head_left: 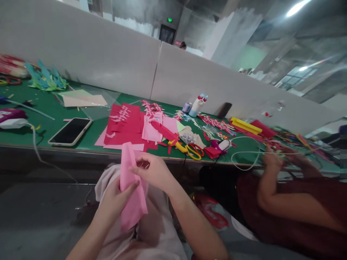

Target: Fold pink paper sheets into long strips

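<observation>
Both bare hands grip a folded pink sheet (132,211) above the person's lap, near the table's front edge. The sheet is plain and matte, creased lengthwise into a tall, narrow form, with a raised fold along its right side. The left hand (117,196) clasps it low on the left, its thumb laid across the front; the right hand (153,169) comes in from the right, knuckles up, its thumb and bent fingers pinching the fold. Just beyond the grip lie red sheets (127,122) and paler pink sheets (150,131). To the grip's right are scissors (195,151); to its left, a phone (71,132) with a dark screen. Farther off, beyond and right, the can (186,107) beside a white bottle (196,107) carries print too small to read.
</observation>
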Demonstrator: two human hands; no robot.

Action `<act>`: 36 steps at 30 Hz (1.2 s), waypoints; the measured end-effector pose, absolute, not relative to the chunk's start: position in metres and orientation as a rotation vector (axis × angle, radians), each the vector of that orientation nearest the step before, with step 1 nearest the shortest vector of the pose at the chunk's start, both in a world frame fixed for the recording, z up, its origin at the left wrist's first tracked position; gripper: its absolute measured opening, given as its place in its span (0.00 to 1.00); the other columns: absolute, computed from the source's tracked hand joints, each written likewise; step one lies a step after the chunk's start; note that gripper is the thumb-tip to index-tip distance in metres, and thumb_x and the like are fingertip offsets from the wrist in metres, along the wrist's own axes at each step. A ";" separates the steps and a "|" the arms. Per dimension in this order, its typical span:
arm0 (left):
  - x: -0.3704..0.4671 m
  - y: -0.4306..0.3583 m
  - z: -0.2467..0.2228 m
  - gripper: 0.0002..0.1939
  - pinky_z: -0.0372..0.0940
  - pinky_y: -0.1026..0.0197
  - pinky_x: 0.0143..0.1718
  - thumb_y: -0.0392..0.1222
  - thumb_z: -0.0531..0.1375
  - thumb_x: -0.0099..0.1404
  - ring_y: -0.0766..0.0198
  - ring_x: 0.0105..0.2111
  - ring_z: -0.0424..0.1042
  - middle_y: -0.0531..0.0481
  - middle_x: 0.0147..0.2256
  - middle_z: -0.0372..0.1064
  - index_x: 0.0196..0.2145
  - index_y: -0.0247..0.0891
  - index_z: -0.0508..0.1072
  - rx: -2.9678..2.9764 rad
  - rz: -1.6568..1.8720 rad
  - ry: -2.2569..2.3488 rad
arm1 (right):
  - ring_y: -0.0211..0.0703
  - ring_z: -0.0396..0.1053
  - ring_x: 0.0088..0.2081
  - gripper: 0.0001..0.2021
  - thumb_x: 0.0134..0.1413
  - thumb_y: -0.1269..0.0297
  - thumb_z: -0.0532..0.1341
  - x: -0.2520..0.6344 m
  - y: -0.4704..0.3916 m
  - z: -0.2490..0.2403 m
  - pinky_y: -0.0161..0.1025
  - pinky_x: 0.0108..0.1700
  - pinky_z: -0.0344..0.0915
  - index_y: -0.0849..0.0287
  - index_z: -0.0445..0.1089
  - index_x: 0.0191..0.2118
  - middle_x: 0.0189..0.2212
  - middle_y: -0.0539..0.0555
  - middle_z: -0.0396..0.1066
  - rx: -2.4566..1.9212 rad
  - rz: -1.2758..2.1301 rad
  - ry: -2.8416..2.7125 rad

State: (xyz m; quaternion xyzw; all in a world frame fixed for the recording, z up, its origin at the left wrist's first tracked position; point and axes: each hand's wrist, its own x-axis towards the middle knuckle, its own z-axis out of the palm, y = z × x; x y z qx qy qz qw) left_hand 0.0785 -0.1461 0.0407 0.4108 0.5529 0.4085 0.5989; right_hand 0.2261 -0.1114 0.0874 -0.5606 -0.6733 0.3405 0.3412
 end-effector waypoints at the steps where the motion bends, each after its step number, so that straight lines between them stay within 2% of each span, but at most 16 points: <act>1: 0.080 -0.151 0.039 0.25 0.71 0.60 0.35 0.51 0.69 0.52 0.52 0.39 0.75 0.44 0.41 0.76 0.44 0.37 0.73 1.052 0.943 1.256 | 0.36 0.69 0.30 0.11 0.51 0.56 0.64 0.225 -0.118 0.083 0.32 0.34 0.62 0.60 0.74 0.33 0.29 0.50 0.75 -1.473 0.877 -1.744; 3: 0.080 -0.159 0.035 0.25 0.71 0.58 0.39 0.52 0.66 0.55 0.51 0.42 0.74 0.41 0.44 0.74 0.47 0.36 0.71 1.224 0.944 1.219 | 0.37 0.70 0.31 0.08 0.54 0.60 0.62 0.228 -0.127 0.076 0.32 0.35 0.62 0.60 0.73 0.33 0.30 0.50 0.75 -1.492 0.863 -1.739; 5: 0.073 -0.164 0.029 0.30 0.70 0.54 0.46 0.53 0.65 0.56 0.49 0.48 0.71 0.38 0.50 0.69 0.53 0.36 0.67 1.353 1.011 1.267 | 0.38 0.71 0.33 0.07 0.55 0.62 0.61 0.235 -0.134 0.075 0.32 0.36 0.62 0.59 0.74 0.33 0.31 0.50 0.76 -1.504 0.873 -1.772; 8: 0.054 -0.169 0.027 0.41 0.58 0.45 0.59 0.55 0.65 0.55 0.43 0.59 0.59 0.32 0.59 0.58 0.61 0.35 0.59 1.713 1.213 1.548 | 0.39 0.72 0.35 0.05 0.54 0.65 0.62 0.247 -0.147 0.080 0.32 0.37 0.61 0.57 0.75 0.34 0.33 0.49 0.77 -1.494 0.898 -1.927; 10: 0.043 -0.173 0.035 0.36 0.52 0.46 0.63 0.55 0.63 0.58 0.45 0.61 0.56 0.34 0.58 0.60 0.60 0.36 0.62 1.884 1.254 1.567 | 0.39 0.73 0.38 0.06 0.56 0.68 0.60 0.253 -0.156 0.086 0.32 0.39 0.61 0.57 0.76 0.35 0.36 0.49 0.78 -1.444 0.883 -2.043; 11: 0.039 -0.175 0.040 0.32 0.51 0.47 0.63 0.55 0.62 0.59 0.46 0.61 0.57 0.36 0.57 0.62 0.58 0.37 0.65 1.918 1.274 1.555 | 0.40 0.73 0.38 0.07 0.57 0.69 0.59 0.255 -0.161 0.088 0.33 0.40 0.61 0.56 0.76 0.36 0.36 0.49 0.78 -1.428 0.869 -2.096; 13: 0.035 -0.182 0.051 0.22 0.58 0.53 0.58 0.55 0.61 0.60 0.50 0.54 0.66 0.41 0.51 0.70 0.48 0.40 0.74 1.899 1.181 1.503 | 0.39 0.72 0.38 0.08 0.59 0.70 0.58 0.256 -0.171 0.093 0.33 0.40 0.60 0.57 0.76 0.36 0.36 0.50 0.78 -1.407 0.828 -2.168; 15: 0.035 -0.189 0.058 0.18 0.66 0.62 0.41 0.56 0.61 0.60 0.56 0.40 0.72 0.46 0.37 0.74 0.39 0.39 0.78 1.690 1.019 1.473 | 0.38 0.72 0.37 0.08 0.59 0.70 0.58 0.257 -0.180 0.095 0.33 0.40 0.61 0.58 0.76 0.35 0.35 0.50 0.77 -1.390 0.781 -2.203; 17: 0.037 -0.196 0.058 0.18 0.63 0.65 0.30 0.57 0.62 0.59 0.61 0.31 0.70 0.49 0.29 0.72 0.33 0.38 0.79 1.484 0.942 1.435 | 0.38 0.72 0.37 0.07 0.59 0.69 0.59 0.256 -0.190 0.097 0.33 0.41 0.62 0.58 0.76 0.36 0.35 0.50 0.77 -1.374 0.729 -2.195; 18: 0.039 -0.199 0.056 0.18 0.62 0.66 0.28 0.57 0.63 0.58 0.62 0.29 0.69 0.50 0.27 0.71 0.32 0.37 0.79 1.389 0.950 1.400 | 0.38 0.71 0.37 0.07 0.59 0.69 0.60 0.255 -0.196 0.097 0.34 0.42 0.62 0.58 0.76 0.38 0.36 0.50 0.77 -1.375 0.675 -2.179; 21: 0.043 -0.205 0.048 0.17 0.62 0.68 0.27 0.54 0.66 0.56 0.66 0.27 0.66 0.51 0.27 0.71 0.32 0.37 0.78 1.126 1.037 1.278 | 0.42 0.69 0.44 0.11 0.58 0.69 0.61 0.249 -0.215 0.095 0.38 0.49 0.63 0.58 0.74 0.47 0.41 0.53 0.75 -1.374 0.343 -2.116; 23: 0.047 -0.209 0.046 0.17 0.62 0.68 0.25 0.54 0.68 0.54 0.67 0.26 0.65 0.52 0.26 0.70 0.32 0.36 0.78 1.024 1.059 1.215 | 0.44 0.67 0.49 0.12 0.60 0.70 0.60 0.242 -0.228 0.092 0.42 0.55 0.61 0.55 0.74 0.47 0.45 0.55 0.73 -1.337 0.095 -2.085; 26: 0.052 -0.217 0.053 0.19 0.65 0.67 0.27 0.54 0.69 0.52 0.65 0.26 0.68 0.51 0.25 0.71 0.32 0.36 0.78 0.968 1.067 1.159 | 0.45 0.64 0.52 0.11 0.61 0.66 0.60 0.229 -0.244 0.086 0.45 0.58 0.59 0.48 0.76 0.46 0.48 0.53 0.71 -1.276 -0.070 -2.043; 31: 0.054 -0.232 0.072 0.18 0.67 0.66 0.28 0.53 0.70 0.50 0.65 0.25 0.70 0.52 0.25 0.73 0.33 0.37 0.79 0.895 1.064 1.097 | 0.46 0.65 0.51 0.15 0.58 0.55 0.63 0.220 -0.253 0.085 0.46 0.58 0.59 0.50 0.74 0.49 0.47 0.54 0.72 -1.265 -0.020 -2.019; 36: 0.044 -0.243 0.077 0.19 0.66 0.65 0.26 0.51 0.71 0.49 0.62 0.27 0.71 0.48 0.27 0.75 0.35 0.36 0.80 0.937 0.998 1.060 | 0.42 0.68 0.47 0.13 0.60 0.56 0.61 0.220 -0.255 0.092 0.41 0.54 0.62 0.54 0.75 0.47 0.44 0.53 0.74 -1.206 0.108 -1.968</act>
